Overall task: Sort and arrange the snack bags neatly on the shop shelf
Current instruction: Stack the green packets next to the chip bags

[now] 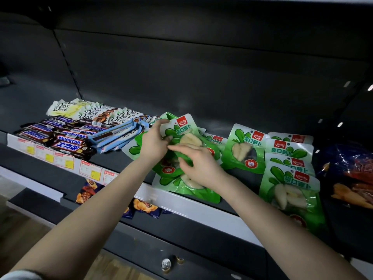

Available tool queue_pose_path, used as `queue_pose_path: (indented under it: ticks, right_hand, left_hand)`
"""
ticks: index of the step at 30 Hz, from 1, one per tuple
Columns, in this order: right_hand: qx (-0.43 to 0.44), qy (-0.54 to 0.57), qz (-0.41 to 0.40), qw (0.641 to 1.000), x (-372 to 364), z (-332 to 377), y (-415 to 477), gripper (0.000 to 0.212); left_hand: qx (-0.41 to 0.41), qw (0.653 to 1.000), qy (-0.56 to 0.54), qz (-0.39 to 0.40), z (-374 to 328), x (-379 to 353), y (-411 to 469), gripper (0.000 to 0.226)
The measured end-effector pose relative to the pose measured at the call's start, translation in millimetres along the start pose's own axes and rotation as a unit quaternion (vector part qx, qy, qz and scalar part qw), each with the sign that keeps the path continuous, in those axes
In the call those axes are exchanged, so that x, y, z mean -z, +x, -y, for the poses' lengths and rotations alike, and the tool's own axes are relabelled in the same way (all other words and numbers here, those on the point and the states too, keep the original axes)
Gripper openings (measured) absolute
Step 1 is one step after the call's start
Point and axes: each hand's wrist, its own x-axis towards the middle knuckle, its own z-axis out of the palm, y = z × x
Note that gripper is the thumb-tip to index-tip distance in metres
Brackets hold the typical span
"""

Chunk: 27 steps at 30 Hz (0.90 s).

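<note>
Green snack bags with radish pieces lie on the dark shelf [238, 110]. My left hand [154, 142] grips one raised green bag [182, 128] by its left edge, tilted above a loose pile of the same bags [181, 188]. My right hand [198, 164] pinches the lower part of that same bag with thumb and fingers. To the right, one green bag [245, 150] lies alone, and a neat overlapping column of green bags [290, 178] runs towards the shelf's front edge.
Snickers bars [60, 136], Dove bars [90, 113] and blue-wrapped bars [117, 136] fill the shelf's left side. A dark blue and orange bag [351, 174] lies at far right. Price tags [66, 160] line the front rail. Snack packs [86, 193] show on the shelf below.
</note>
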Motion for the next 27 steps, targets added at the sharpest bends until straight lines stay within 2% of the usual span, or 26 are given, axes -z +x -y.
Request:
queue_pose_path:
  ticks: [2, 4, 7, 10, 11, 13, 17, 22, 24, 27]
  right_hand:
    - [0.006, -0.005, -0.08, 0.997, 3, -4, 4, 0.041]
    - [-0.032, -0.02, -0.13, 0.991, 9, -9, 10, 0.05]
    - [-0.137, 0.002, -0.113, 0.984, 21, -19, 19, 0.077]
    - [-0.218, 0.165, -0.08, 0.959, 26, -23, 23, 0.09]
    - [-0.239, 0.221, -0.079, 0.942, 25, -25, 22, 0.09]
    - [-0.267, 0.255, -0.1, 0.924, 25, -29, 19, 0.085]
    - [-0.288, 0.225, -0.158, 0.917, 34, -37, 9, 0.074]
    - [-0.318, 0.19, -0.216, 0.903, 60, -53, -14, 0.061]
    - [-0.329, 0.19, -0.229, 0.896, 70, -60, -27, 0.051]
    - [-0.354, 0.191, -0.233, 0.885, 83, -70, -45, 0.046]
  left_hand:
    - [0.02, 0.998, -0.062, -0.027, 2, 5, 0, 0.043]
    - [0.019, 0.993, -0.11, -0.033, 2, 9, 1, 0.04]
    - [-0.006, 0.988, -0.152, -0.025, 1, 14, 3, 0.041]
    - [-0.024, 0.981, -0.19, 0.003, -4, 14, 1, 0.044]
    - [-0.027, 0.98, -0.195, 0.011, -4, 11, 0, 0.045]
    - [-0.031, 0.98, -0.195, 0.018, -7, 6, -1, 0.044]
    - [-0.022, 0.981, -0.189, 0.021, -13, -8, 3, 0.041]
    - [-0.033, 0.971, -0.211, 0.112, -35, -40, 1, 0.046]
    - [-0.043, 0.977, -0.16, 0.135, -44, -55, -3, 0.044]
    - [-0.072, 0.982, -0.014, 0.172, -52, -73, -9, 0.041]
